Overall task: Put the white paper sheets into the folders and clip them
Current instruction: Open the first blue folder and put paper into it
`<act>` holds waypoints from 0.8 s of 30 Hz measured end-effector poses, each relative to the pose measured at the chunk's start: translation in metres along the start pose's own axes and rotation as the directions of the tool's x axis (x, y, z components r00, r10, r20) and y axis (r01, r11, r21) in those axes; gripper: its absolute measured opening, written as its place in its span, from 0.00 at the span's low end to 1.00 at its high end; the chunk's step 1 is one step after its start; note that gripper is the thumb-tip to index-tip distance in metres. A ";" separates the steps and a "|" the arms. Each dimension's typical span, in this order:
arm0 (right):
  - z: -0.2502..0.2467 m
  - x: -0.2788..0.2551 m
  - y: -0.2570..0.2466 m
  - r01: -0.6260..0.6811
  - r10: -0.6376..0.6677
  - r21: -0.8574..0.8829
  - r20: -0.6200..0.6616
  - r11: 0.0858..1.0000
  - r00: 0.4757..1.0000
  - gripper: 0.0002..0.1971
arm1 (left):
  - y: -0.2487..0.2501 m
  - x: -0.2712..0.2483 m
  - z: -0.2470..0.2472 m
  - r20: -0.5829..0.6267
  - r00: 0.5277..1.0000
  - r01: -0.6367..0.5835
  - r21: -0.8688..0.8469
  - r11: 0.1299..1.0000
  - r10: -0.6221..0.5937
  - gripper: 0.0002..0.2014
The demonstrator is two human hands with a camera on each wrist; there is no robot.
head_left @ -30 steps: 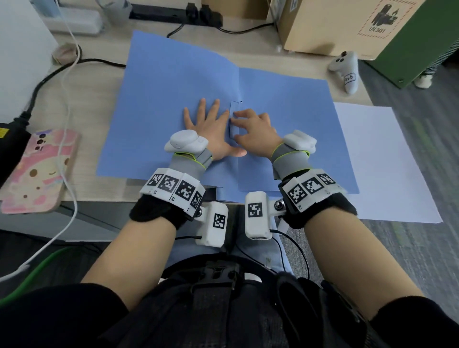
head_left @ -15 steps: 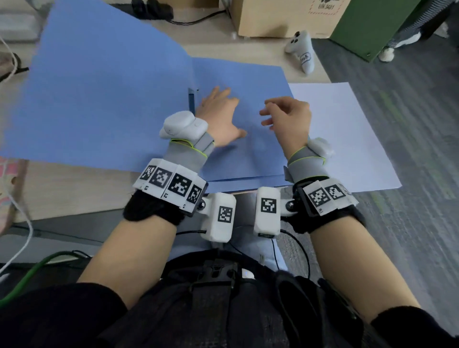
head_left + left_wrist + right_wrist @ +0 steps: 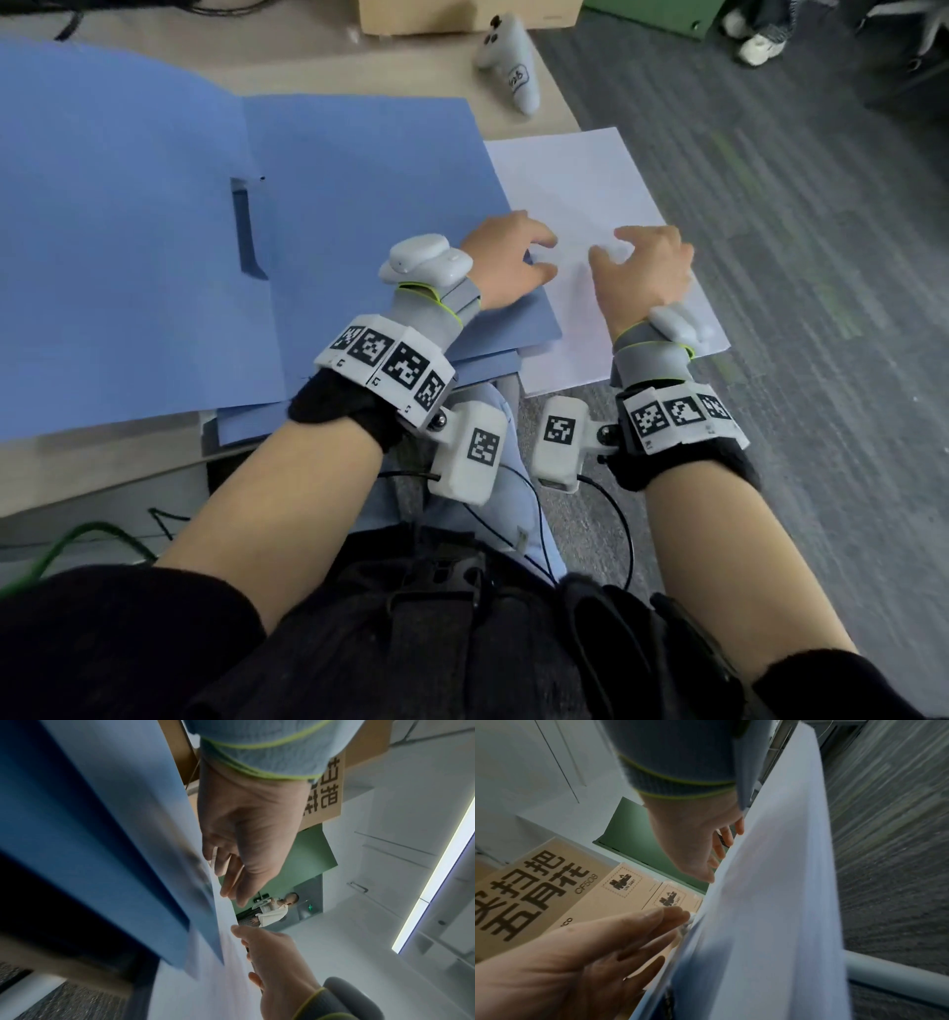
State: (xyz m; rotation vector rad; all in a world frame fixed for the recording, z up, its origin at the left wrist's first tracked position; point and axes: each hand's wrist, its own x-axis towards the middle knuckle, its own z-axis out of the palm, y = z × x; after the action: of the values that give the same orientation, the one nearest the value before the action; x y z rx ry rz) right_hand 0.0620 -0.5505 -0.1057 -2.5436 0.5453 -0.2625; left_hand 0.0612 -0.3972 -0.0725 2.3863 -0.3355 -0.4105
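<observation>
Two hands point(image 3: 575, 262) touch white paper point(image 3: 580, 185); cardboard box point(image 3: 559, 890) reads "CF508".

Grey carpet floor point(image 3: 821, 257), wooden desk point(image 3: 102, 462), green partition point(image 3: 308, 854), white walls.

The open folder point(image 3: 359, 205) lies flat on the counter point(image 3: 102, 473). Sheets point(image 3: 580, 205) lie just right of the folder, tucked partly under its right edge and hanging off the counter. A controller point(image 3: 511, 67) sits behind the folder's right corner, box point(image 3: 462, 15) further back.
</observation>
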 end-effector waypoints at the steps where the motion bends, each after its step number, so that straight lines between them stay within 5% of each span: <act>1: -0.001 0.001 0.004 -0.017 0.017 -0.064 0.008 0.998 1.000 0.21 | 0.002 0.002 0.003 0.005 1.000 0.002 0.001 1.000 -0.002 0.18; 5: -0.006 0.006 0.022 -0.067 0.075 -0.232 0.023 0.970 0.997 0.28 | 0.009 0.017 0.016 0.012 1.000 -0.010 0.032 0.999 0.010 0.17; 14: -0.012 0.014 0.031 -0.108 0.109 -0.097 0.006 0.989 0.994 0.27 | 0.010 0.030 0.023 -0.039 0.999 0.002 0.099 0.995 0.002 0.08; 24: -0.025 -0.002 -0.005 0.052 -0.048 0.166 -0.025 0.985 0.999 0.09 | -0.002 0.038 0.029 -0.074 0.996 -0.054 -0.155 0.986 0.043 0.15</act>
State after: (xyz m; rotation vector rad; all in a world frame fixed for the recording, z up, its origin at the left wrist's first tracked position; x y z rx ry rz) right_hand 0.0542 -0.5571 -0.0821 -2.3964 0.4482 -0.3389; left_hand 0.0854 -0.4263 -0.1025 2.2280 -0.3163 -0.3180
